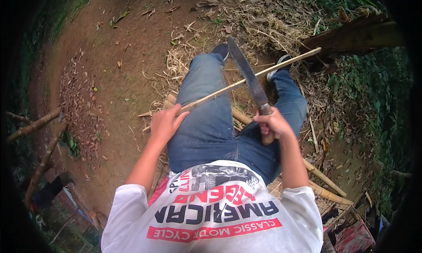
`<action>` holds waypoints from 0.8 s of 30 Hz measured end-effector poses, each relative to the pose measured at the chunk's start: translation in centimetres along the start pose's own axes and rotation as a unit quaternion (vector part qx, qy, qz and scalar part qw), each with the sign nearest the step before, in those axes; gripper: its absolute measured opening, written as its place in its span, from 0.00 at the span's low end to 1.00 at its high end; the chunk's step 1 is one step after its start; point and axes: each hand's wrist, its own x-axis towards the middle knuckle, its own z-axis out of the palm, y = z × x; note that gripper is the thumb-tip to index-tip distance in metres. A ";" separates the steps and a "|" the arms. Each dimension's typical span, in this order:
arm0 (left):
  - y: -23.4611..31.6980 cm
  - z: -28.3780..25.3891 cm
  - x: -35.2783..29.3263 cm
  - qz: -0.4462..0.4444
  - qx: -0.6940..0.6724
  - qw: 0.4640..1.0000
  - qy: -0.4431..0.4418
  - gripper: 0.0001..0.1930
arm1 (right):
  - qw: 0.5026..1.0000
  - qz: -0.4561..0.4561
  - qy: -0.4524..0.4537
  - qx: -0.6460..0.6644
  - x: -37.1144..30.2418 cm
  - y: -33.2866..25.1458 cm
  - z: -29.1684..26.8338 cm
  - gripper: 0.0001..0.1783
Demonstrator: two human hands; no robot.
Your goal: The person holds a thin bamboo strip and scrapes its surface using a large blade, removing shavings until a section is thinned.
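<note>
A long, narrow bamboo strip [220, 93] slants across my thighs, its far end off to the upper right. Its near end lies at my left hand [165, 123], whose fingers are closed around it above my left thigh. My right hand [276, 123] grips the wooden handle of a machete [249, 75]. The machete's dark blade points up and away from me and crosses over the strip between my knees. Whether the blade touches the strip I cannot tell.
Pale curled shavings [268, 24] cover the ground beyond my feet. A thick log [356, 35] lies at the upper right. Bamboo poles [327, 192] show beneath and behind me on the right. Wooden branches [41, 125] stand at the left, with bare dirt [123, 68] nearer me.
</note>
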 end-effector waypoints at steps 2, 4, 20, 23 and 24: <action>-0.1 0.9 0.4 -0.013 -0.021 1.000 0.003 0.16 | 0.999 -0.035 -0.015 0.011 0.7 -0.5 -1.2 0.11; 0.2 1.3 0.4 -0.026 -0.028 0.999 0.000 0.16 | 0.996 -0.038 -0.008 0.085 0.9 -0.1 -0.3 0.09; 0.5 0.9 0.5 -0.044 -0.029 0.999 -0.002 0.19 | 0.995 0.019 -0.093 0.020 0.2 1.4 1.8 0.11; 0.3 1.2 0.3 -0.055 -0.041 0.998 -0.003 0.18 | 0.997 -0.052 -0.064 0.008 0.5 0.1 0.0 0.12; 0.5 1.3 0.5 -0.056 -0.047 0.997 0.000 0.17 | 0.996 -0.059 -0.031 0.065 0.8 0.0 0.0 0.11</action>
